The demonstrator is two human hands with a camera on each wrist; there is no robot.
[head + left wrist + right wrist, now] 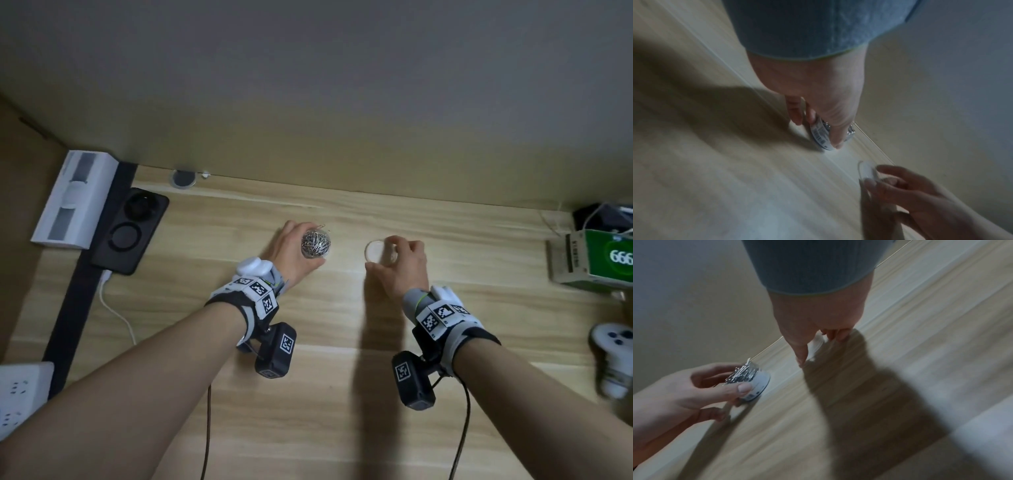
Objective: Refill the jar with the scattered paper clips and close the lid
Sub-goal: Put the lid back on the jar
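A small clear jar (315,244) heaped with silver paper clips stands on the wooden desk (342,377). My left hand (297,251) grips it from the left, thumb at its front. The jar (754,382) carries a white label, and clips stick up above its rim. The jar (821,134) shows under my left palm in the left wrist view. My right hand (399,265) pinches the round clear lid (375,251), tilted on edge just right of the jar. The lid (867,170) sits between thumb and fingers, and the lid (817,341) is partly hidden behind my right thumb.
A white box (73,202) and a black charger pad (132,229) lie at the back left. A power strip (20,394) sits at the near left. A green carton (596,260) and a white controller (613,359) are at the right. A round cap (184,178) lies by the wall.
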